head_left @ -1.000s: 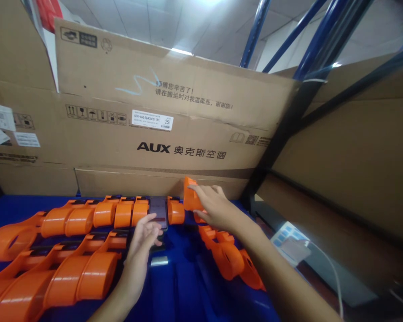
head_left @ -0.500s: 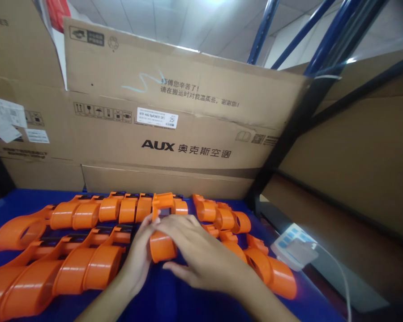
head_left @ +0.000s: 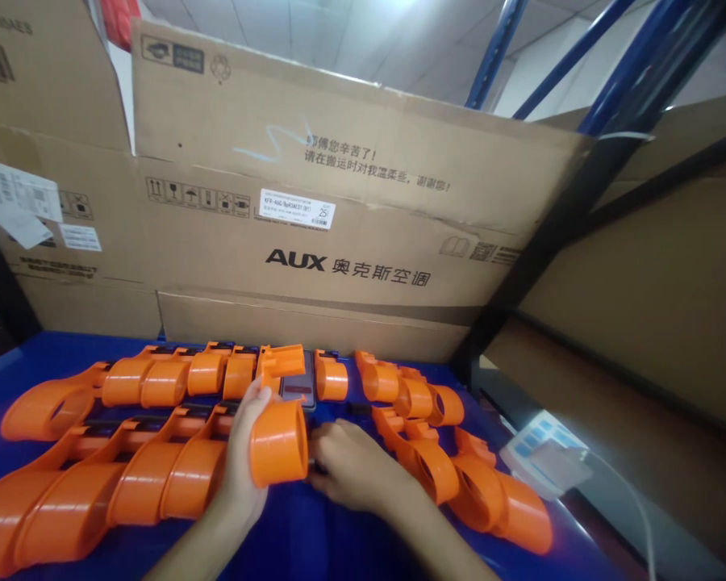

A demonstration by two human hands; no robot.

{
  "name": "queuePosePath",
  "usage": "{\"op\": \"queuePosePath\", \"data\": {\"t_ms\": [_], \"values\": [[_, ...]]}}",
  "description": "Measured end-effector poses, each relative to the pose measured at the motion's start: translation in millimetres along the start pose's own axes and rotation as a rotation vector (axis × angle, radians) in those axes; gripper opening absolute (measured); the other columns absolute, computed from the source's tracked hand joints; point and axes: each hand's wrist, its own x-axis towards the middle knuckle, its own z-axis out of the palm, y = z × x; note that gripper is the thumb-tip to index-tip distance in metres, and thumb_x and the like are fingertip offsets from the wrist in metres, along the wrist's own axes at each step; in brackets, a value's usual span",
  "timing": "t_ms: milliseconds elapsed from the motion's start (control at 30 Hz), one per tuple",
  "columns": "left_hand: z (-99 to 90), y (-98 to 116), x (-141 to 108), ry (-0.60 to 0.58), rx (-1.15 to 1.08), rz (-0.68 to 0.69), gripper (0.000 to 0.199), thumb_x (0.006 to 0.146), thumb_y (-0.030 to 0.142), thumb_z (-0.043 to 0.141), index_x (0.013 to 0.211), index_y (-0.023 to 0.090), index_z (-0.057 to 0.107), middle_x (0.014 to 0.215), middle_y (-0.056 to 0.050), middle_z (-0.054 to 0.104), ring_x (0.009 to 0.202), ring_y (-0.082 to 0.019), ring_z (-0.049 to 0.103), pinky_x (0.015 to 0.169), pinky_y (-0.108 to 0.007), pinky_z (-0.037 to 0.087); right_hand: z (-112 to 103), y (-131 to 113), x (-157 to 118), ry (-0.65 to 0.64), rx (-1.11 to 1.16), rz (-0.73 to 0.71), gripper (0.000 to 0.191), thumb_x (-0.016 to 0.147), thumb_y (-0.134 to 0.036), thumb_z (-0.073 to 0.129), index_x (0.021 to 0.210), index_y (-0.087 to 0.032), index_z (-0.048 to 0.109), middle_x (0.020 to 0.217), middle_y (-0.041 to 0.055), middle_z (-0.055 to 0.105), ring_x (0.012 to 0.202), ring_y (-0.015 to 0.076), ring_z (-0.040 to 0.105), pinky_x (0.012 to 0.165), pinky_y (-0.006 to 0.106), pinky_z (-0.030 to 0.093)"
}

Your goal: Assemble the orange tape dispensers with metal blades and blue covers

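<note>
My left hand (head_left: 249, 452) is closed around the arm of an orange plastic ring-shaped part (head_left: 278, 444); its round opening faces right and its short crosspiece points up. Just right of that ring, my right hand (head_left: 346, 464) is closed low over the blue surface (head_left: 327, 549). Something small and dark shows at its fingertips, too hidden to name. A small black piece (head_left: 357, 409) lies beyond the right hand. Behind the held part is a flat, dark, phone-like device (head_left: 298, 383), partly covered.
Rows of similar orange parts (head_left: 136, 480) lie left, many with black pieces on their crosspieces. More orange parts (head_left: 432, 468) lie right. A white power strip (head_left: 541, 452) with a cable sits by the right edge. Cardboard (head_left: 351, 218) stands behind, beside a dark rack post (head_left: 520, 250).
My right hand has let go of the orange part, moved down and right, and closed. My left hand has tilted the part so its opening faces right. The view has shifted slightly.
</note>
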Motion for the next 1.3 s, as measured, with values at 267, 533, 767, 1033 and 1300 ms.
{"op": "queuePosePath", "data": {"t_ms": [267, 533, 767, 1033, 1300], "values": [[1.3, 1.5, -0.2, 0.03, 0.003, 0.002, 0.044, 0.069, 0.037, 0.089, 0.104, 0.02, 0.067, 0.081, 0.004, 0.071, 0.065, -0.014, 0.067, 0.061, -0.024, 0.052, 5.1, 4.5, 0.7, -0.007, -0.145, 0.022, 0.019, 0.089, -0.013, 0.055, 0.09, -0.017, 0.074, 0.093, 0.0111, 0.079, 0.084, 0.0242, 0.073, 0.069, 0.03, 0.044], [-1.3, 0.3, 3.1, 0.036, 0.088, 0.03, 0.041, 0.069, 0.043, 0.087, 0.099, 0.02, 0.069, 0.079, 0.004, 0.073, 0.066, -0.016, 0.069, 0.064, -0.026, 0.054, 4.2, 6.9, -0.6, 0.012, -0.13, -0.045, 0.016, 0.091, -0.023, 0.06, 0.095, -0.021, 0.075, 0.096, 0.0073, 0.079, 0.086, 0.023, 0.072, 0.071, 0.03, 0.044], [0.0, -1.0, 3.0, 0.026, 0.099, 0.025, 0.04, 0.069, 0.04, 0.088, 0.097, 0.019, 0.069, 0.075, 0.004, 0.072, 0.062, -0.014, 0.067, 0.06, -0.024, 0.053, 5.7, 11.6, 1.5, -0.005, -0.134, -0.06, 0.016, 0.091, -0.02, 0.06, 0.088, -0.019, 0.075, 0.091, 0.0077, 0.08, 0.081, 0.0237, 0.073, 0.066, 0.03, 0.042], [-1.0, -2.3, 3.3, -0.015, 0.109, 0.007, 0.037, 0.069, 0.038, 0.087, 0.095, 0.019, 0.068, 0.074, 0.005, 0.069, 0.058, -0.013, 0.065, 0.057, -0.023, 0.052, 5.3, 15.1, -4.7, -0.021, -0.088, -0.003, 0.014, 0.09, -0.025, 0.062, 0.094, -0.021, 0.075, 0.096, 0.0073, 0.079, 0.087, 0.0248, 0.074, 0.068, 0.029, 0.044], [-1.2, -1.4, 3.8, -0.004, 0.147, 0.031, 0.039, 0.068, 0.041, 0.087, 0.096, 0.02, 0.069, 0.074, 0.005, 0.07, 0.06, -0.014, 0.067, 0.061, -0.025, 0.053, 8.4, 14.0, -6.8, -0.002, -0.031, -0.003, 0.017, 0.095, -0.024, 0.057, 0.101, -0.02, 0.071, 0.101, 0.0098, 0.076, 0.092, 0.0244, 0.07, 0.076, 0.03, 0.046]]}}
